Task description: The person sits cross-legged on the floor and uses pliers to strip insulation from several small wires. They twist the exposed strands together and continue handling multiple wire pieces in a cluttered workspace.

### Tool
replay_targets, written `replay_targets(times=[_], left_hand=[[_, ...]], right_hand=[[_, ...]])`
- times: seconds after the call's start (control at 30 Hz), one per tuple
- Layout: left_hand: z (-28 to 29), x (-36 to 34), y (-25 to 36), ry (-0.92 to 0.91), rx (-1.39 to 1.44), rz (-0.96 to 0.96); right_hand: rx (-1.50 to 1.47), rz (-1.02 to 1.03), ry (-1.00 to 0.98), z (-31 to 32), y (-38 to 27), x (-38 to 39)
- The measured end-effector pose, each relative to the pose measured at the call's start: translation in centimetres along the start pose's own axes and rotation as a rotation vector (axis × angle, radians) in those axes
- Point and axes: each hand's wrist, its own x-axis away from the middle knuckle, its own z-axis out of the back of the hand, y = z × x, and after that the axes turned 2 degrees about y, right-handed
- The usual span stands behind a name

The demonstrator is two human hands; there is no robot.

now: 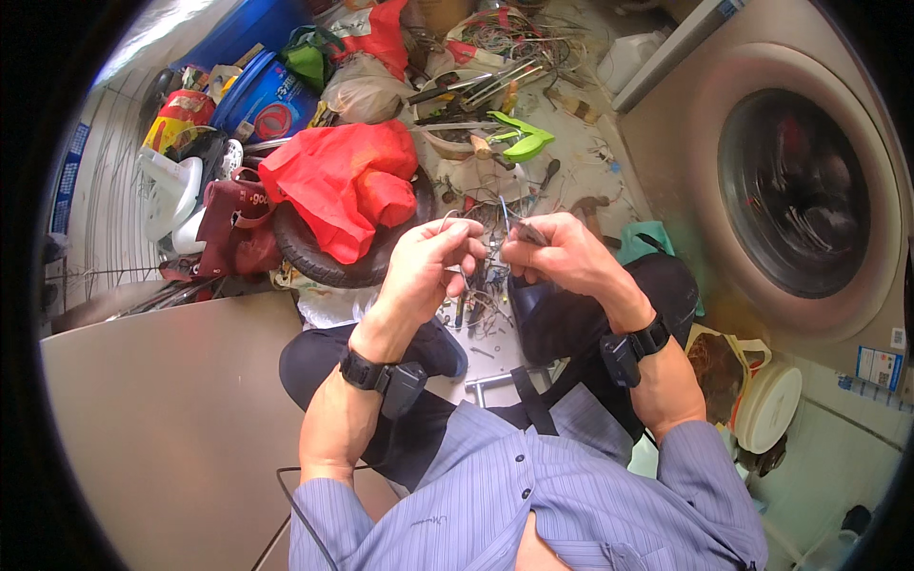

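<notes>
My left hand (428, 266) is raised over the cluttered floor, fingers curled and pinching a thin wire (447, 214). Just to its right, my right hand (562, 257) grips a small dark tool (530, 233), whose type I cannot make out. A thin blue-and-white wire (505, 209) stands up at those fingertips. The hands are apart, with loose wires and small metal bits (481, 305) on the floor below them. A red cloth (338, 181) lies on a black tyre (324, 276) beside my left hand.
A washing machine (666, 190) stands at the right, a white bucket (766, 409) below it. Blue tubs (262, 95), bags and wire bundles (505, 43) crowd the back. A green plastic tool (524, 138) lies ahead; a hammer (590, 214) is behind my right hand. A beige panel (171, 400) fills the lower left.
</notes>
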Motion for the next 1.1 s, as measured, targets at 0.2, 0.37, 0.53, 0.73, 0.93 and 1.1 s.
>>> replay_targets(times=[0.2, 0.37, 0.53, 0.73, 0.93, 1.1], left_hand=[[0.2, -0.5, -0.4, -0.082, 0.17, 0.177], [0.1, -0.3, -0.5, -0.14, 0.136, 0.142], [-0.3, -0.2, -0.7, -0.034, 0.125, 0.046], [-0.5, 0.1, -0.7, 0.026, 0.027, -0.055], [-0.6, 0.3, -0.7, 0.055, -0.08, -0.104], [-0.7, 0.4, -0.8, 0.063, -0.1, -0.123]], right_hand=[[0.106, 0.085, -0.166, -0.8, 1.3, -0.1], [0.15, 0.157, -0.228, -1.3, 1.8, -0.1], [0.036, 0.107, -0.017, -2.1, 1.7, 0.3], [-0.011, 0.114, 0.065, -2.5, 1.6, 0.0], [-0.056, 0.124, 0.105, -2.2, 1.5, 0.1], [-0.001, 0.127, 0.169, -1.2, 1.2, 0.0]])
